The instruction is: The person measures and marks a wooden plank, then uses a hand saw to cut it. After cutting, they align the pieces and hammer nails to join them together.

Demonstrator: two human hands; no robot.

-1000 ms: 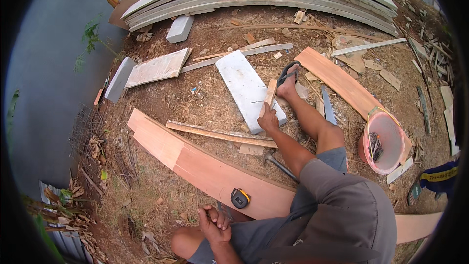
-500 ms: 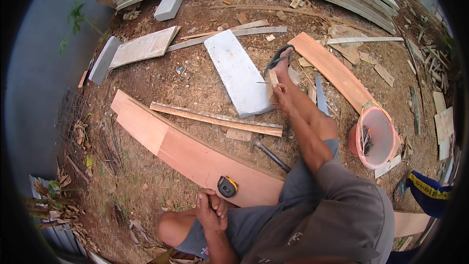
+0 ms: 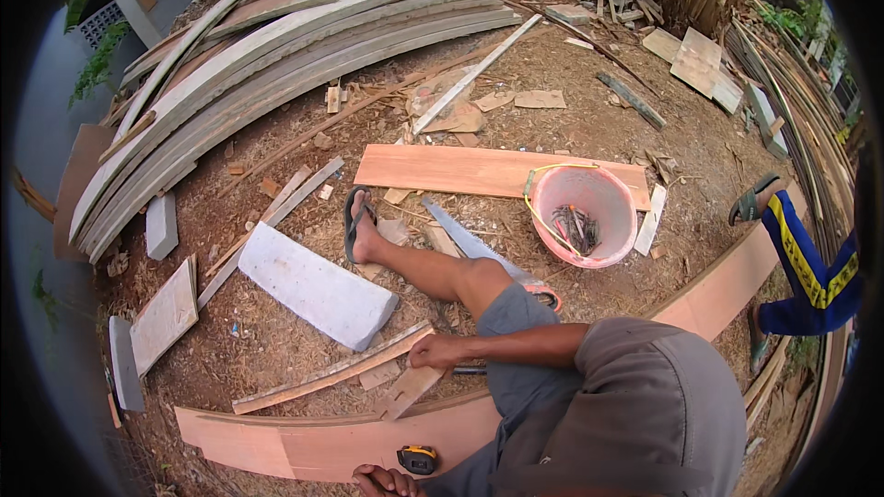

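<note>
Left grip (image 3: 385,482) cropped, wood block (image 3: 408,393) partly covered

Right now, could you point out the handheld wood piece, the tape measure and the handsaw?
Wood piece (image 3: 407,392), head view: middle of its flat face.
Tape measure (image 3: 416,460), head view: its black case.
Handsaw (image 3: 467,234), head view: middle of its blade.

- Right arm (image 3: 539,344): reaching left across the raised thigh (image 3: 516,313), nearly straight and about level.
- Right hand (image 3: 436,351): back upward, fingers curled under in a grip; the wrist (image 3: 471,350) looks almost straight.
- Left hand (image 3: 387,481): low at the lower edge, partly cut off, fingers bent.
- Right leg (image 3: 428,274): knee bent, foot stretched out ahead.
</note>
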